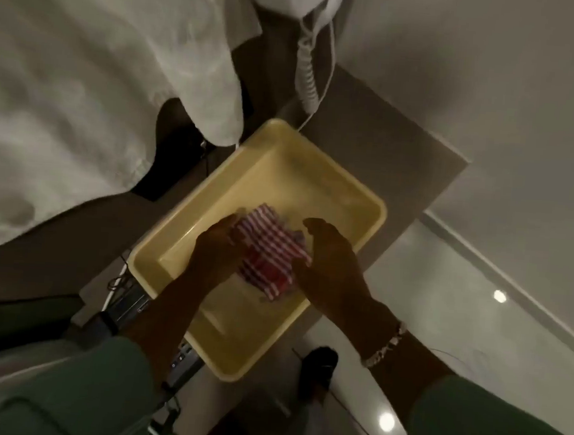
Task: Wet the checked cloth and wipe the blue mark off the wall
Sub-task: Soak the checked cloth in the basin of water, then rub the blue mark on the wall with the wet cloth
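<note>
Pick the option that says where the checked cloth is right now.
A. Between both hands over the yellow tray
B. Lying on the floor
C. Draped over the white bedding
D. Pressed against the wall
A: the checked cloth sits bunched between the left hand and right hand, over the yellow tray.

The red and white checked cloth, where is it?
In the head view, the red and white checked cloth is bunched between the left hand and right hand, inside the pale yellow plastic tray.
</note>
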